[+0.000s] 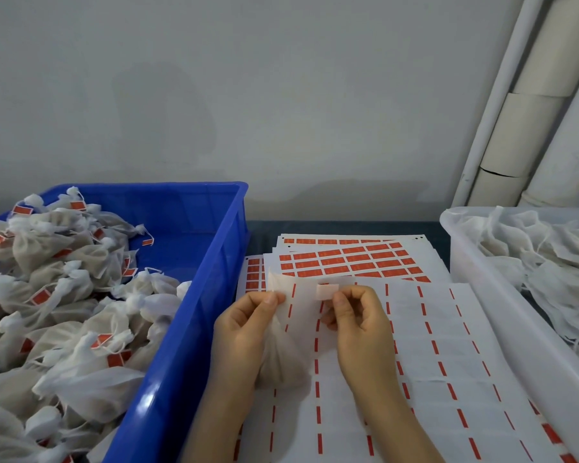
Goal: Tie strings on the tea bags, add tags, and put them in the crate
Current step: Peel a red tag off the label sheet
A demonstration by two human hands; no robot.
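Glossy plastic crate [194, 295], gauzy tea bag [281, 359]

Blue crate [194, 295], white tea bags [81, 295], red-orange tags [348, 259], translucent white bin [482, 295]

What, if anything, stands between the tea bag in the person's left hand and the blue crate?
Nothing visible lies between them. The tea bag, held by the left hand, is just right of the blue crate; only the crate's own right wall must be cleared. The right hand pinches a tag.

Dark table [348, 227]; crate [194, 329], label sheets [425, 362], tub [475, 262]
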